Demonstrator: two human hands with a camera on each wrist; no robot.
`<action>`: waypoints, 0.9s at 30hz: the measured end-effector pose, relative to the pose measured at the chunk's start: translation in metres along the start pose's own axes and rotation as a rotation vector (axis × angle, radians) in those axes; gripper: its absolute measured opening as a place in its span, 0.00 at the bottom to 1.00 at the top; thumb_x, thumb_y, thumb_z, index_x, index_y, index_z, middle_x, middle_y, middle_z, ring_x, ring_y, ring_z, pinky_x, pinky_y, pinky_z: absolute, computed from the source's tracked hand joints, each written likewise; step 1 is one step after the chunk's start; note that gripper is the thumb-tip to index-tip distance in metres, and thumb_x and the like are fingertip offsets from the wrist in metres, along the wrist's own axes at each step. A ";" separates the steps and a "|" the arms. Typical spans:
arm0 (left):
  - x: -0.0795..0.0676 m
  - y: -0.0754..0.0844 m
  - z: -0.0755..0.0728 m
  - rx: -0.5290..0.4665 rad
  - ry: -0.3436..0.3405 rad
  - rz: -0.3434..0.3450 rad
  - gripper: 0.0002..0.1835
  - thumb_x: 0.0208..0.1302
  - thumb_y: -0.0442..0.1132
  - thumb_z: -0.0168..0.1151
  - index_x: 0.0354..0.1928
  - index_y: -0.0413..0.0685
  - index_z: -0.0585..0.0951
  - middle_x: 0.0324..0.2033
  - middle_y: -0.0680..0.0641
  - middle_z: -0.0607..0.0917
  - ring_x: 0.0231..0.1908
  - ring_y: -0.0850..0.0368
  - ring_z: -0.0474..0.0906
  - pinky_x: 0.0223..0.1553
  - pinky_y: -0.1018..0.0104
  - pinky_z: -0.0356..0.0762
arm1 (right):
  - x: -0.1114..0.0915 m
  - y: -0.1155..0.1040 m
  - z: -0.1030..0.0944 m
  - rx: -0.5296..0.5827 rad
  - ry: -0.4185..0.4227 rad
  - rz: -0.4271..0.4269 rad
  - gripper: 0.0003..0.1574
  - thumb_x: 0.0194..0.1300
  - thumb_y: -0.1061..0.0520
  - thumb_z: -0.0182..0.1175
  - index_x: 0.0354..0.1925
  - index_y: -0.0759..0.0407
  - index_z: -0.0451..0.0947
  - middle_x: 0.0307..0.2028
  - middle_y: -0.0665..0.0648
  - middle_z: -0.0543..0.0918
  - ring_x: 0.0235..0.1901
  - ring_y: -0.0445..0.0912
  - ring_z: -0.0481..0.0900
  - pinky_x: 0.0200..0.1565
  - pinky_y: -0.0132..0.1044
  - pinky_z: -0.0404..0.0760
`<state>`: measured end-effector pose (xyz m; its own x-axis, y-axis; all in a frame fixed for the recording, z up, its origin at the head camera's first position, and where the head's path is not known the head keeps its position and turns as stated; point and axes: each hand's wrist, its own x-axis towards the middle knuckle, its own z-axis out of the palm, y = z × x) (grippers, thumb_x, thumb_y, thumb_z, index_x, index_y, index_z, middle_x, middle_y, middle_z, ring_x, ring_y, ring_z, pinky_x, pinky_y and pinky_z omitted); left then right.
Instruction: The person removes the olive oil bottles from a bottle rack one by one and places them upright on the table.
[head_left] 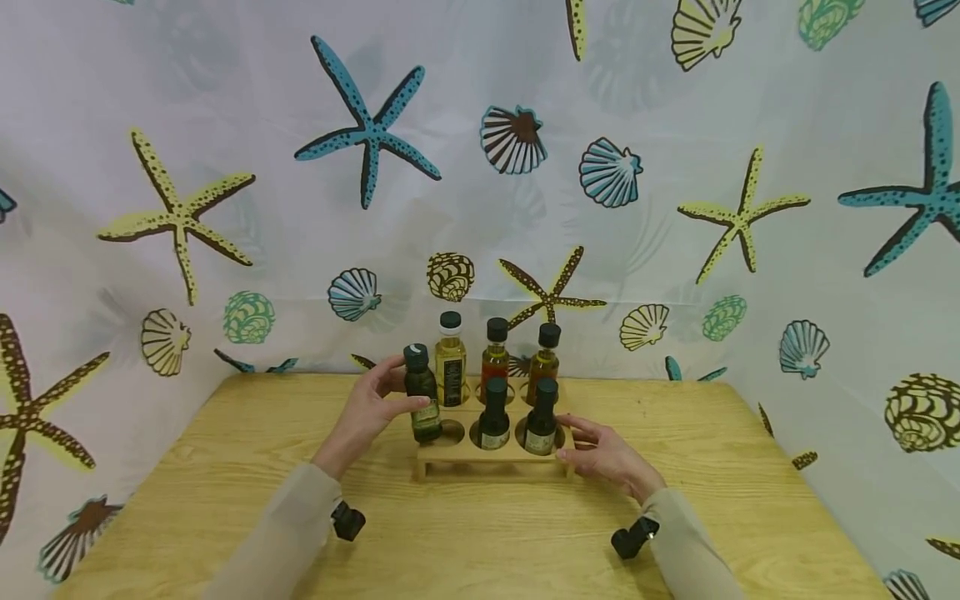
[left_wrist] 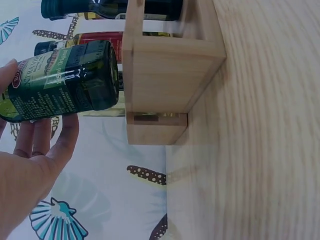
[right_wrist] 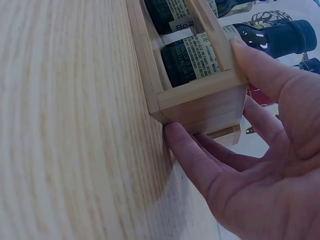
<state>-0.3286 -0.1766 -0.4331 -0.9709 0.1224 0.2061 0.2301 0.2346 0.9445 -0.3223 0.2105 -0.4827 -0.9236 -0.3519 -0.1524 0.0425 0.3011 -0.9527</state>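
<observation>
at rack [head_left: 487, 452] | left fingers [left_wrist: 66, 136] grasp green bottle [head_left: 422, 392] | right fingers [right_wrist: 192, 155] grip rack | left-wrist view: base [left_wrist: 111, 75] free, head view unclear

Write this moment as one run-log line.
left hand: holds green bottle near left end of rack | right hand: holds rack's right end | rack: five other bottles inside

A: Bkgd?
B: White cloth [head_left: 480, 225], patterned, hung behind the table [head_left: 510, 537] + both sides.
A: Pattern = ?
B: Sea stuff. Blue starfish [head_left: 372, 132] upper L of ctr, yellow starfish [head_left: 180, 217] lower & further L. Brown scallop [head_left: 515, 139] nr ctr, blue scallop [head_left: 611, 172] just R & a bit lower.
A: Lower down?
B: Green shell [head_left: 250, 317] on L, pale-yellow scallop [head_left: 644, 327] on R, spotted brown starfish [head_left: 26, 414] far L.
A: Table?
B: Lt wood, grain visible.
</observation>
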 end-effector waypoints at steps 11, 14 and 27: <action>0.000 -0.009 -0.011 -0.010 0.000 0.004 0.46 0.57 0.46 0.73 0.75 0.56 0.60 0.55 0.41 0.75 0.59 0.46 0.72 0.59 0.48 0.71 | 0.000 0.001 -0.001 -0.006 0.010 0.009 0.43 0.60 0.49 0.70 0.71 0.42 0.66 0.72 0.70 0.60 0.68 0.64 0.64 0.55 0.50 0.81; 0.000 -0.010 -0.017 -0.004 -0.002 0.014 0.45 0.58 0.46 0.73 0.75 0.56 0.60 0.55 0.40 0.75 0.60 0.46 0.71 0.59 0.48 0.70 | 0.003 -0.002 0.000 -0.015 0.004 0.001 0.43 0.60 0.49 0.70 0.71 0.42 0.66 0.72 0.70 0.60 0.68 0.64 0.65 0.55 0.50 0.80; 0.005 -0.022 -0.038 0.057 -0.032 -0.024 0.49 0.57 0.48 0.73 0.76 0.53 0.57 0.60 0.38 0.72 0.68 0.41 0.64 0.64 0.39 0.66 | 0.001 -0.002 0.000 -0.003 -0.001 -0.001 0.43 0.62 0.51 0.69 0.72 0.45 0.65 0.71 0.71 0.60 0.67 0.65 0.65 0.53 0.49 0.81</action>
<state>-0.3412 -0.2175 -0.4432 -0.9737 0.1469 0.1744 0.2112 0.2921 0.9328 -0.3232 0.2098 -0.4811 -0.9231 -0.3531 -0.1522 0.0410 0.3032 -0.9521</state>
